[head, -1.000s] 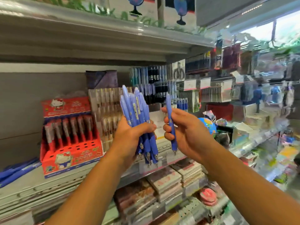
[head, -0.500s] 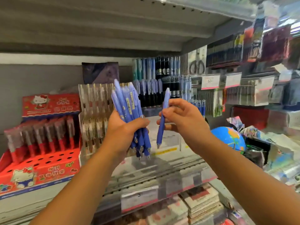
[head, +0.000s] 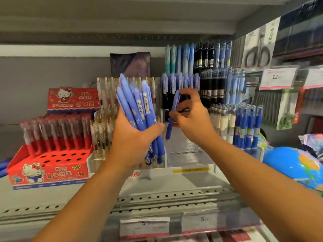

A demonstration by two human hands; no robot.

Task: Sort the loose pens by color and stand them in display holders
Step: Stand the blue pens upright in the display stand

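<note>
My left hand (head: pixel 132 137) grips a bundle of several light-blue pens (head: pixel 135 103), tips pointing down, in front of the shelf. My right hand (head: pixel 191 117) pinches a single light-blue pen (head: pixel 172 117) nearly upright, just right of the bundle. That pen hangs above a clear tiered display holder (head: pixel 190 154), whose front rows look bare. Behind my right hand the holder's upper rows carry light-blue pens (head: pixel 180 81) and black pens (head: pixel 212 84).
A red cartoon-cat box of red pens (head: pixel 50 165) stands at the left, beside a clear rack of clear pens (head: pixel 104 126). Dark-blue pens (head: pixel 247 126) stand at the right, with a blue globe (head: pixel 295 165) and price tags (head: pixel 277 78) farther right. A shelf (head: pixel 122 21) hangs overhead.
Both hands have moved closer to the shelf. My right hand has carried the single pen forward and up over the clear holder. The left hand keeps its bundle.
</note>
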